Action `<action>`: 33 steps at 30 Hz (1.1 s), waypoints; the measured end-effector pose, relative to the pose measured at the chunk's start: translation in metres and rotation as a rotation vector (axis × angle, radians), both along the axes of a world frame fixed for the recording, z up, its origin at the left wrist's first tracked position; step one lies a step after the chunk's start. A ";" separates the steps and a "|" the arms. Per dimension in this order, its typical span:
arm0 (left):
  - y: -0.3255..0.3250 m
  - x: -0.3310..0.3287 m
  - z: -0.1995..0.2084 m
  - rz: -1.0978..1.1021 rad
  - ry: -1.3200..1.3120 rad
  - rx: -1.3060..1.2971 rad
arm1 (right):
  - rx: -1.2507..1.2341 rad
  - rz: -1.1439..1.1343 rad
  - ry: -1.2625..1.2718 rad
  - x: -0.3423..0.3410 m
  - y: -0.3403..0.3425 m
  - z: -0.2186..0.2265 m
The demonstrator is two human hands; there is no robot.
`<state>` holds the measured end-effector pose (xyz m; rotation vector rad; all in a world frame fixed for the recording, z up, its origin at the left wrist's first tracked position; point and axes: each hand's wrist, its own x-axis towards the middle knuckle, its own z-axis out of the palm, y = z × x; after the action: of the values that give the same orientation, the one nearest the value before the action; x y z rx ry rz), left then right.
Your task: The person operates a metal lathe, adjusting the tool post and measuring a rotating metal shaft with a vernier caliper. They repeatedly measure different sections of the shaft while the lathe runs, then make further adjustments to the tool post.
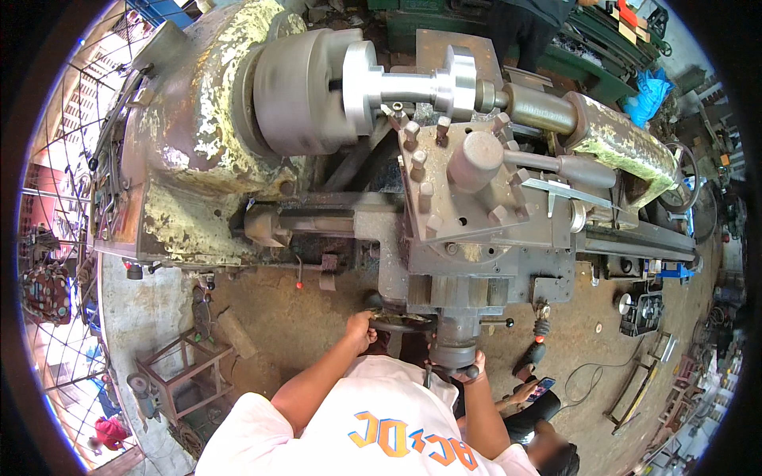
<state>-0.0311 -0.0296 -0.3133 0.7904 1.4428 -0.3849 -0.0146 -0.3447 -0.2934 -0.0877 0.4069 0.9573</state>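
Currently, I have the left hand (362,333) clenched on the rim of a dark handwheel (403,324) at the front of a worn metal lathe, while the right hand (474,368) is at the ball-ended crank handle (454,371) just beside it; its fingers are partly hidden, so I cannot tell how far they close. Above both hands, a shiny spool-shaped workpiece (409,86), a narrow neck between two wide flanges, is set level between the chuck (298,99) at left, its outline blurred, and the tailstock (619,139) at right. Just in front of the workpiece, I see the square tool post (480,200), ringed with square-headed bolts, its lever (587,169) pointing right. A caliper (559,190) lies beside the post, under the lever. Yellowish paint flakes from the headstock (210,131). A white shirt (333,420) with orange and blue lettering fills the lower edge of my view. To the right of it, another person's hand (522,392) holds a phone (542,388). Farther right, a black crate (644,313) stands on the floor (587,349); at left is a rusty metal frame (186,377).
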 end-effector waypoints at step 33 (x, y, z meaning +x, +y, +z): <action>-0.002 0.007 0.015 -0.109 0.006 -0.006 | 0.010 0.030 -0.134 -0.004 -0.005 -0.021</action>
<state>-0.0242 -0.0316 -0.2987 0.8656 1.4069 -0.4744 -0.0184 -0.3497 -0.3144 -0.1488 0.2775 0.9770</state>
